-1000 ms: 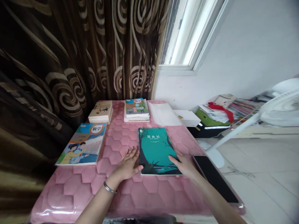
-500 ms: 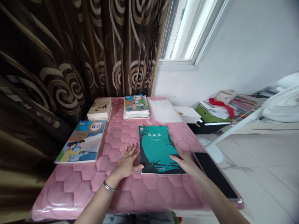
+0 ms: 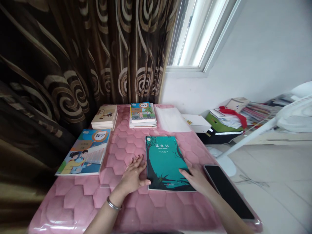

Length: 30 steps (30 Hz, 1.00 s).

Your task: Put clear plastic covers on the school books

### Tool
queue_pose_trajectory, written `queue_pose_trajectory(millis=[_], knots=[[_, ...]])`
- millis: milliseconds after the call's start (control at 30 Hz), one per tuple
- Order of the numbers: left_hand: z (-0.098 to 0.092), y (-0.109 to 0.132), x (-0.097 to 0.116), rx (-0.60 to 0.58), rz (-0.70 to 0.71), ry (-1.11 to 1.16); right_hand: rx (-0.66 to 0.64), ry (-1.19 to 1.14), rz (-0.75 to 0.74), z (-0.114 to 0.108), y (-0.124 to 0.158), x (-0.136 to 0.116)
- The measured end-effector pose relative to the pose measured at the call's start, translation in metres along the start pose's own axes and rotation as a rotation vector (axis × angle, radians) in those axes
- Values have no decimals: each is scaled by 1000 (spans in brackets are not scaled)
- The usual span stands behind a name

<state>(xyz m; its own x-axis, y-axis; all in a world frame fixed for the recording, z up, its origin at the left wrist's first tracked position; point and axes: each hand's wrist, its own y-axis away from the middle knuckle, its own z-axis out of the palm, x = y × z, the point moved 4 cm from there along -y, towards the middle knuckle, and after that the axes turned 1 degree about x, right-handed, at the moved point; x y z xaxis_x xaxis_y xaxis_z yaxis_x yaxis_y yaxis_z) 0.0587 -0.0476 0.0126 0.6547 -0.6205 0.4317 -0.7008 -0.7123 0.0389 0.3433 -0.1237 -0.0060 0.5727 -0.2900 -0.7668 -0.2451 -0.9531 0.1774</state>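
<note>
A teal paperback book [image 3: 167, 162] with dark tree drawings and white characters lies closed on the pink padded table cover [image 3: 126, 214]. My left hand [image 3: 134, 174] is flat on the cover along the book's left side, its fingers apart and its thumb tip at the book's lower left edge. At the lower right, my right hand [image 3: 196, 178] rests with its thumb on the book's front and its other fingers stretched along the right edge, partly hidden. A black-screened phone [image 3: 227, 190] lies just right of that hand.
Blue math textbooks [image 3: 85, 152] lie at the left. Behind them is a stack of tan books [image 3: 104, 117], and another book stack [image 3: 142, 115] stands at the back beside white sheets [image 3: 173, 119]. A white box [image 3: 197, 123] and a fan [image 3: 255, 131] are at the right.
The view has tilted slightly, so the table and its things appear a little lower. Both hands keep nearly the same places beside the teal book.
</note>
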Motion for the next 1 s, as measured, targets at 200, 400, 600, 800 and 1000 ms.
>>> queue_pose_trajectory(millis=[200, 400, 600, 800, 1000], knots=[[1, 2, 2, -22, -24, 6, -15, -31, -30, 1, 0, 2], [6, 7, 6, -33, -47, -17, 56, 15, 9, 4, -6, 12], [10, 4, 1, -10, -44, 1, 106, 87, 73, 5, -13, 19], [6, 4, 4, -32, -59, 23, 61, 198, 83, 6, -13, 13], [9, 5, 7, -2, -85, -14, 24, 315, 111, 0, -9, 0]])
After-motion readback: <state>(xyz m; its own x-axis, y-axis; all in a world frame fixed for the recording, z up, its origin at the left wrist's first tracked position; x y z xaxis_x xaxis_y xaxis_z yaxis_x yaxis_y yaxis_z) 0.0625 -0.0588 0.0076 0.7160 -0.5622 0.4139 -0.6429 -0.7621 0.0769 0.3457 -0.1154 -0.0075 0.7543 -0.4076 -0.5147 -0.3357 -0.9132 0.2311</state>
